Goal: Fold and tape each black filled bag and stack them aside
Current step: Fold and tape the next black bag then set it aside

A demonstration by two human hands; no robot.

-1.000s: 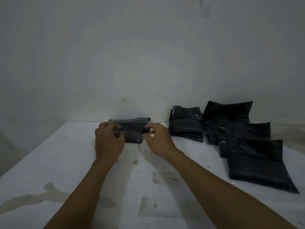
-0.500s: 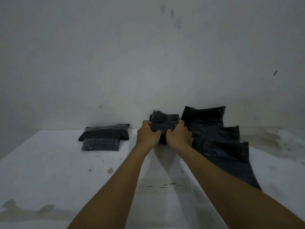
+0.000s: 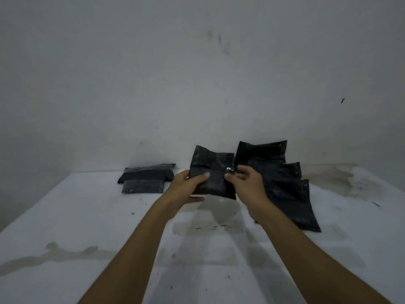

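I hold a black filled bag (image 3: pixel 213 174) up above the white table (image 3: pixel 87 227), its top flap standing loose. My left hand (image 3: pixel 186 189) grips its left edge, thumb on the front and fingers underneath. My right hand (image 3: pixel 245 183) pinches its right edge. A folded, taped black bag (image 3: pixel 145 177) lies flat at the back left, near the wall. To the right, several unfolded black bags (image 3: pixel 282 185) lie overlapping in a row from the wall toward me.
A grey wall (image 3: pixel 197 84) rises right behind the table's far edge. The tabletop carries stains and small dark specks (image 3: pixel 212 227) in the middle, and a dirty patch (image 3: pixel 341 178) at the back right.
Both hands left the folded bag at the back left, moved right to the pile, took a fresh bag, then lifted it off the pile toward me.
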